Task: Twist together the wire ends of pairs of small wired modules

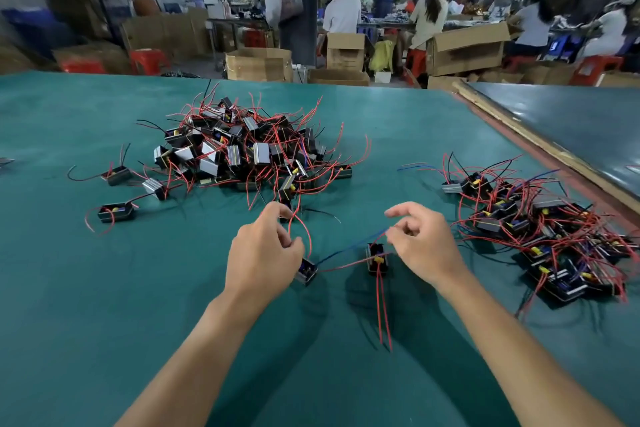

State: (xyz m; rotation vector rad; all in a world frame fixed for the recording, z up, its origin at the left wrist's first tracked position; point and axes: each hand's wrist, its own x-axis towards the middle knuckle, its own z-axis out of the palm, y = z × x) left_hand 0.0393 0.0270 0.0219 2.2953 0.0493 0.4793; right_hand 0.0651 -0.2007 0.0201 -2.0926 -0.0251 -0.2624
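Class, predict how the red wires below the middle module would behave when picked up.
Probably floppy: the red wires trail slackly, slightly bent. Likely light: the right hand seems to carry module and wires by a fingertip pinch.

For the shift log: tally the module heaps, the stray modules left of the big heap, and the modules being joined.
Heaps: 2, big heap and right heap
Stray modules: 3
Modules being joined: 2, near module gripped by the left hand, hanging module on wires pinched by the right hand
Total: 7
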